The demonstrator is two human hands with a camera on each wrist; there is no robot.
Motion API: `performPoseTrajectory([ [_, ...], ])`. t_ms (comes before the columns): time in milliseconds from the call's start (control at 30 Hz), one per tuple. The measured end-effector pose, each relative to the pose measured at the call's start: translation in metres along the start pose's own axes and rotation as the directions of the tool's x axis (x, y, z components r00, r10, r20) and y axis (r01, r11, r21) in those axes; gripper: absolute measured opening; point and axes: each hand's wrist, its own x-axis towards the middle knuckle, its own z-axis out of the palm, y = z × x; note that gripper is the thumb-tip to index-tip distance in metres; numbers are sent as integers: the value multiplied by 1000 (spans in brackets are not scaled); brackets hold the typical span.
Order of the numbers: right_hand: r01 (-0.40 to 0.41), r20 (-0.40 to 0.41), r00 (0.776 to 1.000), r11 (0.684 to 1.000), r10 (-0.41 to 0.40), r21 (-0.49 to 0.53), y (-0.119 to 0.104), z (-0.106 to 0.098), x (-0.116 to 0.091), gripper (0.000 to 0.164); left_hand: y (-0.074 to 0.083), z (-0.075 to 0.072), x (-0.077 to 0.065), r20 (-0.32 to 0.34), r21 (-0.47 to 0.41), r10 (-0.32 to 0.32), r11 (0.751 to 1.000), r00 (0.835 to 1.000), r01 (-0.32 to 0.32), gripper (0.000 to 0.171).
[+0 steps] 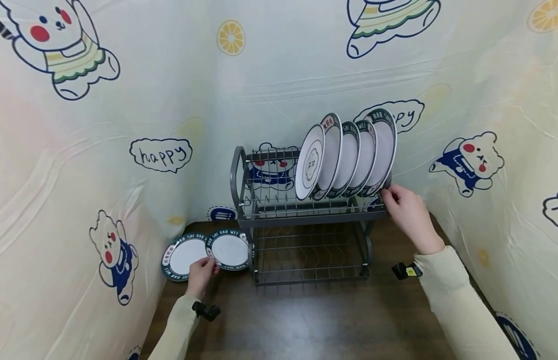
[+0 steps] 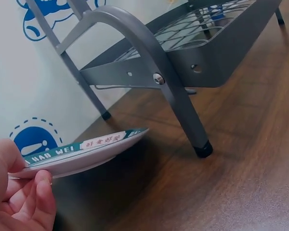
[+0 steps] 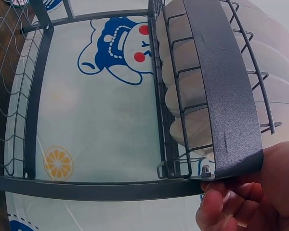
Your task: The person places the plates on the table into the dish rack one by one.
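My left hand (image 1: 201, 276) pinches the near left rim of a round plate (image 1: 229, 250) with a dark green lettered border. In the left wrist view, thumb and fingers hold this plate (image 2: 86, 154) by its edge, raised off the brown surface, beside the rack's legs. Another green-rimmed plate (image 1: 187, 257) lies just left of it, partly covered. My right hand (image 1: 407, 212) grips the right front corner of the grey two-tier dish rack (image 1: 297, 220); in the right wrist view its fingers curl under the rack's front bar (image 3: 231, 96). Several plates (image 1: 312, 162) stand upright on the top tier's right side.
The rack's lower wire tier (image 1: 310, 255) sits low over the brown wood-look surface (image 1: 306, 320). A pale printed curtain (image 1: 279, 75) with cartoon bears surrounds the space on the back and both sides.
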Motion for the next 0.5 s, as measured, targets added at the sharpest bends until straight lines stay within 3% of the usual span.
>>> performPoseTrajectory([
  [500,9,5,1000,1000,-9,8,3,1,0,37,7,-24,-19,-62,104,88,991,994,-81,29],
])
